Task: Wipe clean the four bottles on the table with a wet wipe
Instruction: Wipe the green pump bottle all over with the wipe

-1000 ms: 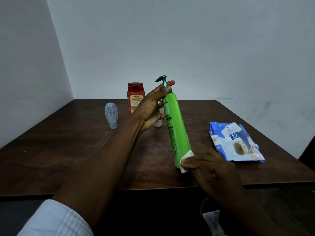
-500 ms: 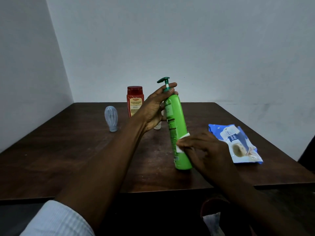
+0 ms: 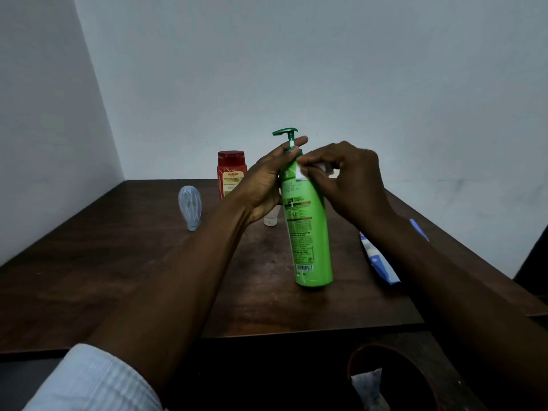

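A tall green pump bottle (image 3: 308,229) stands tilted on the dark wooden table (image 3: 118,262), base down. My left hand (image 3: 267,180) grips its neck just under the dark green pump head. My right hand (image 3: 347,179) pinches a white wet wipe (image 3: 302,172) against the bottle's shoulder. Behind stand a red bottle (image 3: 231,173) and a pale blue translucent bottle (image 3: 190,210). A small white bottle (image 3: 271,219) is mostly hidden behind my left hand.
A blue and white wet-wipe pack (image 3: 382,262) lies on the table at the right, partly under my right forearm. A round brown bin (image 3: 394,378) with crumpled wipes sits below the table's front edge. White walls close the back and left.
My right hand has slid the wipe up the green bottle from its base to its shoulder. The left hand keeps its hold at the neck.
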`<act>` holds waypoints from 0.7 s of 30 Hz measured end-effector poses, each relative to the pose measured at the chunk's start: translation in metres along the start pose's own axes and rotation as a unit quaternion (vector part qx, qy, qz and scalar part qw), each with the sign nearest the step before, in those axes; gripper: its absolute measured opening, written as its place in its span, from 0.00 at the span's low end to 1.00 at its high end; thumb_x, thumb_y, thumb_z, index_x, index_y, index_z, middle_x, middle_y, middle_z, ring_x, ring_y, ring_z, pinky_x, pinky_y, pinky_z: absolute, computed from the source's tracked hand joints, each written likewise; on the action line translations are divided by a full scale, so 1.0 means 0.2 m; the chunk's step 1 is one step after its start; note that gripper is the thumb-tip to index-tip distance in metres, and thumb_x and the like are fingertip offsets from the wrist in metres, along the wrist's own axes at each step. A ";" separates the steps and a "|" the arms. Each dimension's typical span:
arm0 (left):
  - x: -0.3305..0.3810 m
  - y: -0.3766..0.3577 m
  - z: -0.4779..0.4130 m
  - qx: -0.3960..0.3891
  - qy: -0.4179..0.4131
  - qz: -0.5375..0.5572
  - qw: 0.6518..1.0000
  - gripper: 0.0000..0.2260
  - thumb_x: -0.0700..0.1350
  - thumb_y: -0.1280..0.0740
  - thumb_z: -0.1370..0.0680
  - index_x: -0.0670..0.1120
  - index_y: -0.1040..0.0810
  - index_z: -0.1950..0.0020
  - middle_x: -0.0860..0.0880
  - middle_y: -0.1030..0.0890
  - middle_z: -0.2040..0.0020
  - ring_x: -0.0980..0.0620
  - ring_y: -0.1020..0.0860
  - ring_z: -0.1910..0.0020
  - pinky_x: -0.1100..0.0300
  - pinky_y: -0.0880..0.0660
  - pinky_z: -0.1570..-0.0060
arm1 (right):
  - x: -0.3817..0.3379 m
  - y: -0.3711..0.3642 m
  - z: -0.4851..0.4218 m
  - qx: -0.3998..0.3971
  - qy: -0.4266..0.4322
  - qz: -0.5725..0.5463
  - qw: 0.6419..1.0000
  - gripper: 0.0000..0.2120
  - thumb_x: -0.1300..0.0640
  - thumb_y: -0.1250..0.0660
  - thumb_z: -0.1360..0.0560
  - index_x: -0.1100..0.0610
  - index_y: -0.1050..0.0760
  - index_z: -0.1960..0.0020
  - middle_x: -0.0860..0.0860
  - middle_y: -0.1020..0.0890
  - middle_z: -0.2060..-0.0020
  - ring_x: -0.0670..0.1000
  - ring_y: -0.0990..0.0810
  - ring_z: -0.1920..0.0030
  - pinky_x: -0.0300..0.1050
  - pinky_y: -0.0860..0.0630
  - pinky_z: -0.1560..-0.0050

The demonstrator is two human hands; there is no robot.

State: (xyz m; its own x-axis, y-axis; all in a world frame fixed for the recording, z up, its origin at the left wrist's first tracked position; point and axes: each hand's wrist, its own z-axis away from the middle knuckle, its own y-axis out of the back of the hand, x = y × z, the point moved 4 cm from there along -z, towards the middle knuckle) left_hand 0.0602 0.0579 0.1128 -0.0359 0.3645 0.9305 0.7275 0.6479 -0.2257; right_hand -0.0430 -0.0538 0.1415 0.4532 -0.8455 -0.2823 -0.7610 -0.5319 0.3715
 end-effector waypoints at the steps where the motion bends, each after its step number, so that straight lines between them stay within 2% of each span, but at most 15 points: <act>1: 0.00 0.01 -0.01 -0.004 -0.001 0.007 1.000 0.17 0.47 0.38 0.17 0.52 0.26 0.28 0.48 0.17 0.42 0.49 0.20 0.42 0.45 0.23 0.42 | 0.00 0.00 -0.01 0.000 -0.003 -0.003 1.000 0.08 0.60 0.25 0.29 0.53 0.14 0.51 0.49 0.13 0.57 0.46 0.18 0.56 0.41 0.23 0.50; 4: -0.01 0.03 -0.02 -0.014 0.000 0.022 1.000 0.17 0.45 0.38 0.18 0.51 0.26 0.28 0.46 0.20 0.41 0.47 0.22 0.41 0.45 0.25 0.38 | 0.01 0.00 0.03 0.015 0.010 0.009 1.000 0.08 0.62 0.25 0.28 0.55 0.14 0.50 0.50 0.13 0.55 0.48 0.17 0.54 0.40 0.23 0.49; 6: -0.02 0.05 -0.03 -0.012 0.000 0.026 1.000 0.17 0.44 0.38 0.17 0.49 0.26 0.28 0.48 0.19 0.45 0.49 0.21 0.44 0.47 0.24 0.40 | 0.02 0.00 0.10 0.013 0.024 0.023 0.999 0.09 0.63 0.25 0.28 0.56 0.14 0.49 0.51 0.13 0.54 0.50 0.17 0.53 0.43 0.22 0.48; 9: -0.02 0.07 -0.03 -0.003 0.000 0.039 0.999 0.18 0.43 0.39 0.17 0.47 0.27 0.27 0.49 0.18 0.48 0.51 0.20 0.47 0.52 0.22 0.43 | 0.03 -0.03 0.27 -0.021 0.022 0.019 0.999 0.10 0.65 0.25 0.29 0.57 0.14 0.49 0.50 0.13 0.53 0.49 0.17 0.53 0.45 0.21 0.47; 15: -0.03 0.09 -0.03 0.010 -0.002 0.032 0.999 0.17 0.43 0.39 0.17 0.47 0.27 0.27 0.49 0.18 0.49 0.51 0.20 0.48 0.51 0.23 0.44 | 0.03 -0.01 0.64 -0.080 0.000 -0.002 0.997 0.13 0.70 0.24 0.31 0.58 0.14 0.49 0.46 0.15 0.51 0.45 0.19 0.48 0.31 0.28 0.41; 21: -0.03 0.06 -0.05 0.013 -0.004 0.006 1.000 0.16 0.44 0.37 0.17 0.48 0.25 0.29 0.50 0.19 0.49 0.52 0.20 0.49 0.51 0.23 0.45 | 0.02 0.03 0.78 -0.110 -0.002 -0.008 0.994 0.13 0.68 0.27 0.32 0.57 0.14 0.50 0.44 0.15 0.51 0.42 0.19 0.47 0.31 0.26 0.41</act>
State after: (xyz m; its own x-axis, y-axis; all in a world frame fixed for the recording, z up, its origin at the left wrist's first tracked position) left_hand 0.0755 0.0563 0.1065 -0.0328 0.3787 0.9250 0.7106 0.6596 -0.2448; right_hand -0.1184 -0.0533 0.0044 0.4617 -0.8371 -0.2934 -0.6333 -0.5426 0.5518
